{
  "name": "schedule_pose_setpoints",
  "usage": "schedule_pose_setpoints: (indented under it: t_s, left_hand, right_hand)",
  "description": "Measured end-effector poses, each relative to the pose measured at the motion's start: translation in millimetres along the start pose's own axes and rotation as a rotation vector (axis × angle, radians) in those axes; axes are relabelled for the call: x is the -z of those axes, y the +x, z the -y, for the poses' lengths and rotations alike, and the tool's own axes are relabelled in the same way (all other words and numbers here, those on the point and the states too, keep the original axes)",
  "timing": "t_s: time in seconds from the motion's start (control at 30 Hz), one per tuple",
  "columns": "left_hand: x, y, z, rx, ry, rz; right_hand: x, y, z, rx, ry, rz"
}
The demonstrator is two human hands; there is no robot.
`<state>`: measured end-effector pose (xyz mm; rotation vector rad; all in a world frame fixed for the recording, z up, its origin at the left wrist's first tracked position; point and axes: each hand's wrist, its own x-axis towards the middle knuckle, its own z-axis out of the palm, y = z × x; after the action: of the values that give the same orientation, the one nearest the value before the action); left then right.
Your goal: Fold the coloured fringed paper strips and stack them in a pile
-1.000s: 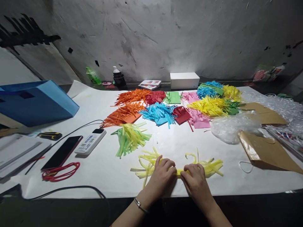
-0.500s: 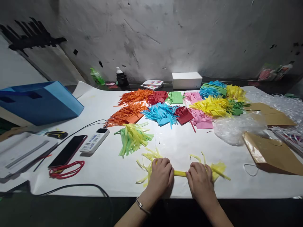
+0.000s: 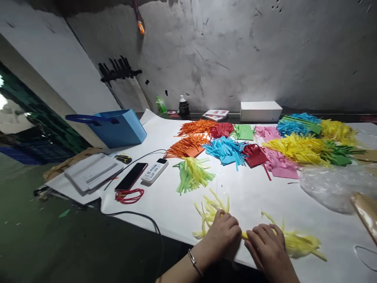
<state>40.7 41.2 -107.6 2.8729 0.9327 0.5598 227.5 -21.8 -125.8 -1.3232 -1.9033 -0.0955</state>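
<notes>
A yellow paper tassel (image 3: 302, 243) with fringed ends lies across the near edge of the table, its middle rolled into a thin band. My left hand (image 3: 225, 234) wraps round the band on the left, loose strips fanning out beyond it. Close by on the right, my right hand (image 3: 266, 243) has its fingers curled over the same band, and a fringe spreads past it. Only a short bit of band shows between the hands; the rest is under my fingers. Farther up lies a green and yellow tassel (image 3: 194, 175), apart from both hands.
Fringed paper bundles in orange (image 3: 188, 147), blue (image 3: 226, 151), pink (image 3: 284, 165) and yellow (image 3: 300, 147) lie across the back. At left are a phone (image 3: 131, 177), a white device (image 3: 154, 171), a red cord (image 3: 129, 196) and a blue bag (image 3: 120, 127). Clear plastic (image 3: 326, 188) lies at right.
The view has swung left, so everything sits farther right. My hands have come closer together along the yellow band, both still gripping it.
</notes>
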Motion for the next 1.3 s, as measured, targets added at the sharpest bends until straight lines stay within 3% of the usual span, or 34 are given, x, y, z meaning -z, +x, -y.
schedule_pose_setpoints:
  t_s: [0.1,0.27,0.53,0.63,0.8,1.03,1.17,1.3]
  left_hand:
    - [0.2,0,0,0.034,0.001,-0.024]
    - [-0.3,0,-1,0.048,-0.011,-0.060]
    - [-4.7,-3,9,0.024,-0.026,-0.015]
    - [2.1,-3,6,0.028,-0.037,0.010]
    - [14.2,7,-10,0.179,-0.017,0.035]
    - [12.9,22,-16,0.298,0.064,0.101]
    - [13.6,22,-13,0.290,0.038,0.127]
    - [16.4,22,-12,0.292,-0.024,0.157]
  right_hand:
    - [-4,2,-1,0.073,0.015,-0.012]
    - [-4,9,2,0.062,0.057,-0.067]
    - [7,5,-3,0.016,0.040,0.022]
    - [10,0,-1,-0.044,0.004,0.030]
    - [6,2,14,-0.215,-0.114,0.012]
    - [-1,13,22,-0.368,-0.248,-0.011]
    - [0,14,14,-0.346,-0.233,0.009]
    - [5,14,10,-0.235,-0.196,0.075]
